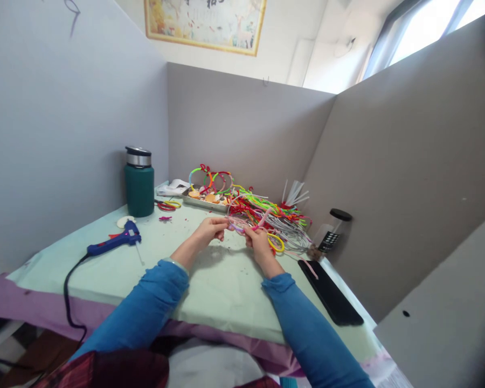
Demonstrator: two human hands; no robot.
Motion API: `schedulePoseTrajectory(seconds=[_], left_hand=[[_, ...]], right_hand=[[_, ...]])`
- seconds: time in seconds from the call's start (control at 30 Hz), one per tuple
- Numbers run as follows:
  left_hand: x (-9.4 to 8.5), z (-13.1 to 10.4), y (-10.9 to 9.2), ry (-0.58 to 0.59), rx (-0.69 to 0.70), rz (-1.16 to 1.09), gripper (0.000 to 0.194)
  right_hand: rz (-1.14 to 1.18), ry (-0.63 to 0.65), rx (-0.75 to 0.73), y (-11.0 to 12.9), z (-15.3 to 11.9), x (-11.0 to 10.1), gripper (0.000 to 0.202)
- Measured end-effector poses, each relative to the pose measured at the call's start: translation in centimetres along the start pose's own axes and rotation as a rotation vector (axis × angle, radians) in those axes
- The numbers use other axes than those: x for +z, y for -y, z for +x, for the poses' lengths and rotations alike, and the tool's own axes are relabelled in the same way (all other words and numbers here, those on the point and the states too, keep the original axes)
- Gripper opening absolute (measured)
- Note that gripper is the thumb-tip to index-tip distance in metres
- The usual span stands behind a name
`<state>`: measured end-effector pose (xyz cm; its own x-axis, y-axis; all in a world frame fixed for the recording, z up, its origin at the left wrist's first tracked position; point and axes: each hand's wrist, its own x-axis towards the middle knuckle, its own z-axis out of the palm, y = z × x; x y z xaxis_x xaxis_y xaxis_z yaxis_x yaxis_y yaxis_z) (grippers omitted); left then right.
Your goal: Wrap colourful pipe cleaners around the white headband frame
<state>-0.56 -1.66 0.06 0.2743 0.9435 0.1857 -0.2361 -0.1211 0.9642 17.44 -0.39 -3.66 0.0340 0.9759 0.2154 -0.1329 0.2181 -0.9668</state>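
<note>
My left hand (pixel 210 231) pinches one end of a pink and lilac pipe cleaner (pixel 237 228), held just above the table. Its other end is gripped by my right hand (pixel 259 243), the thumb and fingers pressed together. A pink tip sticks up above the right fingers. Beside that hand lies a yellow loop (pixel 277 243), which looks like a scissor handle partly hidden by the hand. Right behind both hands is a tangled heap of coloured pipe cleaners (pixel 262 206).
A blue glue gun (pixel 115 240) with a cord and a green bottle (pixel 139 186) stand left. Scissors (pixel 170 205) and a metal tray (pixel 206 203) with pipe-cleaner rings (pixel 202 171) are farther back. A black phone-like slab (pixel 331 293) and a lidded jar (pixel 332 237) are right. Grey partitions surround the table.
</note>
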Motion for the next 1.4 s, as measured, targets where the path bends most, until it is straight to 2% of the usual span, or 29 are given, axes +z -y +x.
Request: schedulePoseTrajectory(seconds=[0.07,0.17,0.4,0.67,0.83,1.03,1.23,1.4], left_hand=[[0.09,-0.06,-0.04,0.023,0.012,0.015,0.042],[0.13,-0.04,-0.02,0.029,0.031,0.054,0.046],[0.06,0.12,0.25,-0.005,0.065,0.116,0.038],[0.29,-0.06,0.22,-0.040,0.141,0.249,0.033],[0.49,-0.15,0.24,0.009,0.204,0.301,0.033],[0.53,-0.32,0.19,0.045,0.205,0.278,0.034],[0.61,-0.40,-0.08,0.026,0.203,0.266,0.033],[0.56,-0.28,-0.01,-0.006,0.195,0.285,0.031]], right_hand=[[0.140,0.102,0.105,0.15,-0.02,-0.10,0.035],[0.240,0.188,0.185,0.45,-0.23,-0.21,0.031],[0.298,0.274,0.224,0.68,-0.50,-0.18,0.027],[0.327,0.291,0.226,0.63,-0.57,0.00,0.029],[0.355,0.306,0.237,0.52,-0.57,0.06,0.030],[0.378,0.334,0.247,0.51,-0.59,0.11,0.031],[0.377,0.359,0.255,0.70,-0.72,0.06,0.030],[0.336,0.321,0.204,0.70,-0.81,0.22,0.031]])
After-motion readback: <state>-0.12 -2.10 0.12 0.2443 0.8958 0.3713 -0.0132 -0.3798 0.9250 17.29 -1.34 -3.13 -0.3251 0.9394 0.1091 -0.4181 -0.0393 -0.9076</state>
